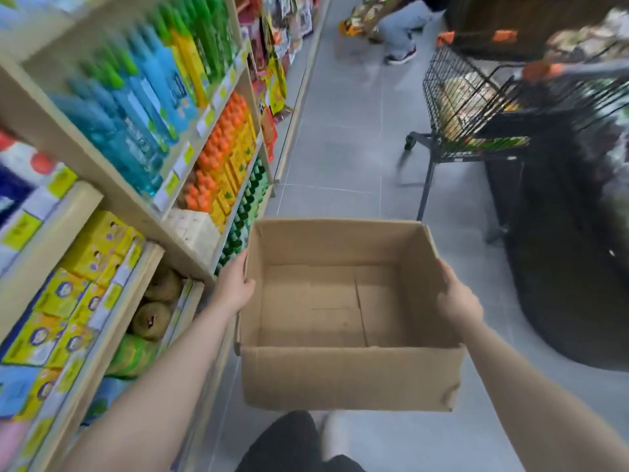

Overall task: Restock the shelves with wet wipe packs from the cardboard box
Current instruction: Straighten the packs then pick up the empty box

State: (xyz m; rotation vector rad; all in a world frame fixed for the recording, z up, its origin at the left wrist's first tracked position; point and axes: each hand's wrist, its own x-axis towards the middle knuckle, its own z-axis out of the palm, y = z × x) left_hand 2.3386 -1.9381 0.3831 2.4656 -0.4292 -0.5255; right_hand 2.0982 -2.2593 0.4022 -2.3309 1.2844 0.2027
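Head view looks down an aisle at an open cardboard box (343, 311) held above the grey tiled floor (340, 148) between two bare arms. The left hand (235, 284) grips the box's left wall near its far corner, fingers curled over the top rim and reaching inside. The right hand (457, 298) grips the right wall, thumb on the inner face and the other fingers wrapped round the outside. The box stands upright with its top flaps out of sight; its bottom shows only bare cardboard and the seam of the folded base flaps.

Wet wipe packs (68, 301), yellow and blue, lie stacked in rows on the lower wooden shelves (112, 318) at the left edge of the aisle, just beside the left forearm. Whether every pack there is of the same kind cannot be told through the blur. Above them stand blue bottles (136, 124) with green-capped ones behind, and farther along orange bottles (221, 137) and dark green ones (252, 195).

At the right of the aisle stands a black wire shopping cart (476, 107) loaded with goods, well apart from the box. At the far end another person's legs (401, 28) show, crouched by the shelving.
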